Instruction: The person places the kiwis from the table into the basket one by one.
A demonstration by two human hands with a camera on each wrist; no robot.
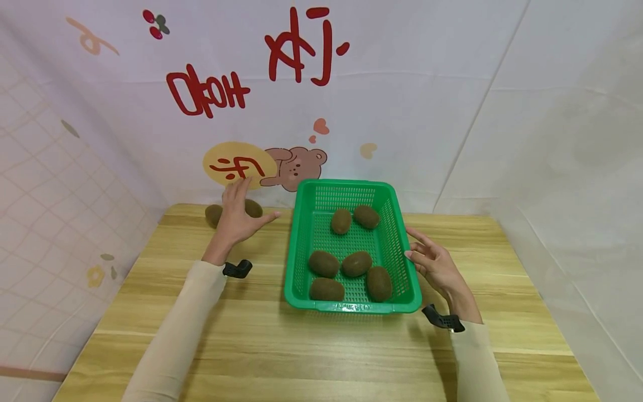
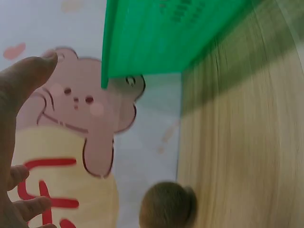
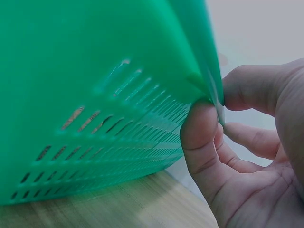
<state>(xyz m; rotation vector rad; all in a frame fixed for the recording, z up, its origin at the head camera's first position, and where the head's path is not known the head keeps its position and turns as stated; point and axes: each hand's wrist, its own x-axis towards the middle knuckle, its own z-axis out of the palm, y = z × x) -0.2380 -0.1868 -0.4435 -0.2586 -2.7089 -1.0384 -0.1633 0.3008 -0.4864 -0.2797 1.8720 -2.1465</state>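
A green plastic basket [image 1: 354, 306] with slotted walls stands on the wooden table, several brown kiwis [image 1: 356, 263] lying inside it. My right hand [image 1: 437, 267] pinches the rim at its right side; in the right wrist view the thumb and fingers [image 3: 202, 128] grip both sides of that rim. To the left of the basket, my left hand [image 1: 238, 223] is over two more kiwis [image 1: 253, 208] near the back wall, thumb spread wide from the fingers and nothing held. It partly covers both. One kiwi [image 2: 166, 205] shows low in the left wrist view, apart from the fingers.
Behind the table hangs a white cloth [image 1: 402, 111] printed with red characters and a bear [image 1: 301, 167]. More cloth encloses the left and right sides. Bare wooden tabletop [image 1: 301, 357] stretches in front of the basket. Each wrist wears a black mount [image 1: 238, 269].
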